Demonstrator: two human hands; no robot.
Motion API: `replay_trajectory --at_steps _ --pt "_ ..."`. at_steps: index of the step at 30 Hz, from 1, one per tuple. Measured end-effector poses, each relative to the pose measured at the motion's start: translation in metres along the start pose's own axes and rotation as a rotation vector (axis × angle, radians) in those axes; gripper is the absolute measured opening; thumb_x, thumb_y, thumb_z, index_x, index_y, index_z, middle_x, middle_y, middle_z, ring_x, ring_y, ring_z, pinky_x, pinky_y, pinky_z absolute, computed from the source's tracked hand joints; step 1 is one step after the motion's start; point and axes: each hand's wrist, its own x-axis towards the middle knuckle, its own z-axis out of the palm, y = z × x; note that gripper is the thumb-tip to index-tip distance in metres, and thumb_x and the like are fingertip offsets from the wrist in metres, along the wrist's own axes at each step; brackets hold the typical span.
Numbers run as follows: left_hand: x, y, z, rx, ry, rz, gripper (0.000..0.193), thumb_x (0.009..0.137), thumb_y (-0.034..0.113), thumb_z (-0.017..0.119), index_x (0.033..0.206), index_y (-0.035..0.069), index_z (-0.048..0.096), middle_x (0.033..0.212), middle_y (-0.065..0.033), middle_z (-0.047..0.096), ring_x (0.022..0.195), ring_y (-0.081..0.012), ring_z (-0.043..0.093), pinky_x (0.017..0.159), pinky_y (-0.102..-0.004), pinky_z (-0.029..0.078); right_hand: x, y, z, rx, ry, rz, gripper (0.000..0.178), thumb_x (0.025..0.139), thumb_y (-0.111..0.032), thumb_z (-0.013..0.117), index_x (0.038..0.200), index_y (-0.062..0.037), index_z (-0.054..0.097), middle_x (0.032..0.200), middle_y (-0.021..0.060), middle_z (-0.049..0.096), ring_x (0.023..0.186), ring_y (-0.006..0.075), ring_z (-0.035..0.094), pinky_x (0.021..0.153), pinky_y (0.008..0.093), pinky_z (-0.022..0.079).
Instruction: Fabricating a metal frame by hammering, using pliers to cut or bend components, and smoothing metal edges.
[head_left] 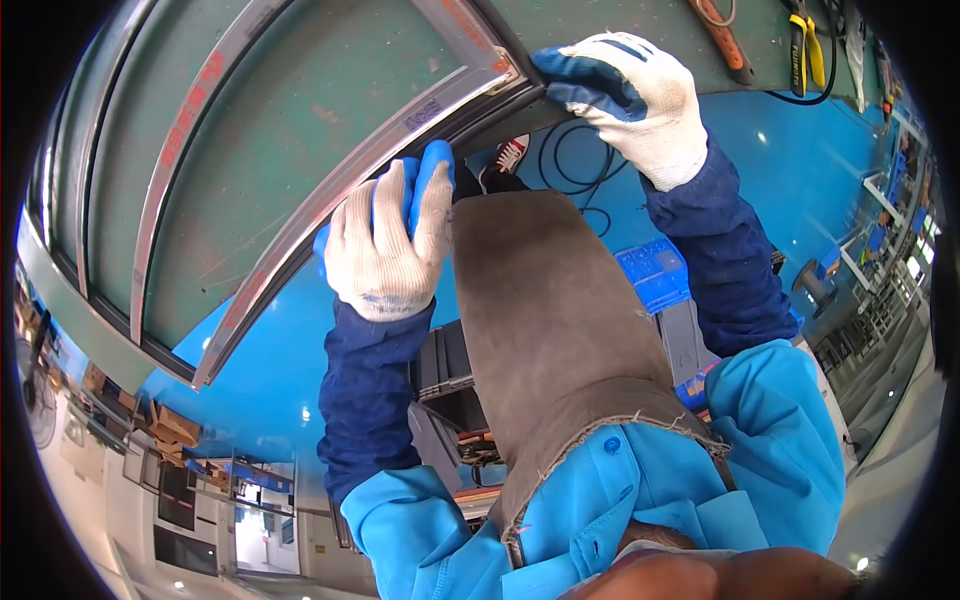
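Note:
A large metal frame with curved silvery bars and a black outer edge lies on a green worktable. My left hand, in a white knitted glove with blue-coated fingers, is closed over the near rail of the frame; its fingertips rest by the black edging. At the frame's near right corner, my right hand wears the same kind of glove. Its thumb and fingers are bent together against the black edge there, and the palm is turned inward. What lies under the fingertips is partly hidden.
An orange-handled tool and yellow-and-black pliers lie at the table's far right. Black cable coils on the blue floor. Grey crates and a blue bin stand beside my brown apron.

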Motion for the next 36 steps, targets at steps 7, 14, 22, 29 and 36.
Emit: replay_trajectory --at_steps 7,14,22,29,36 --pt "0.022 -0.015 -0.003 0.0 -0.124 0.15 0.036 0.068 0.012 0.078 0.101 0.019 0.067 0.086 -0.0048 0.063 0.079 -0.0207 0.06 0.072 -0.038 0.056 -0.009 0.014 -0.001 -0.134 -0.016 0.009 0.033 0.063 -0.005 0.073 0.095 -0.0056 0.069 0.091 0.0065 0.068 0.075 0.0222 0.063 0.07 0.0285 0.051" --pt "0.033 -0.03 0.013 -0.231 -0.059 0.282 0.037 0.068 0.014 0.078 0.101 0.024 0.065 0.083 -0.0005 0.062 0.089 -0.0224 0.059 0.08 -0.0394 0.057 -0.008 0.008 0.003 -0.231 0.025 0.087 0.024 0.067 -0.015 0.073 0.091 -0.0133 0.069 0.09 0.0008 0.068 0.077 0.0204 0.064 0.07 0.0275 0.053" --pt "0.033 -0.029 0.01 -0.248 -0.17 0.263 0.035 0.069 0.012 0.076 0.101 0.023 0.063 0.079 -0.0018 0.057 0.09 -0.0229 0.056 0.084 -0.045 0.055 -0.007 0.013 0.0 -0.012 -0.031 0.056 0.028 0.064 -0.018 0.074 0.092 -0.0149 0.068 0.087 -0.0003 0.067 0.074 0.0208 0.063 0.068 0.0275 0.052" --pt "0.049 -0.032 0.009 -0.343 -0.303 0.331 0.04 0.066 0.008 0.071 0.104 0.016 0.064 0.076 -0.0029 0.057 0.084 -0.0223 0.054 0.088 -0.0469 0.051 -0.005 -0.001 0.009 -0.288 -0.037 0.079 0.037 0.064 -0.023 0.075 0.099 -0.0161 0.066 0.09 -0.0017 0.067 0.078 0.0198 0.063 0.07 0.0289 0.051" --pt "0.066 -0.03 -0.003 -0.391 -0.453 0.331 0.04 0.063 0.008 0.07 0.102 0.011 0.064 0.074 -0.0033 0.058 0.078 -0.0225 0.052 0.09 -0.0457 0.048 -0.001 0.014 0.0 -0.292 0.072 0.068 0.039 0.066 -0.023 0.074 0.103 -0.0141 0.065 0.096 0.0007 0.066 0.083 0.02 0.062 0.075 0.0301 0.05"
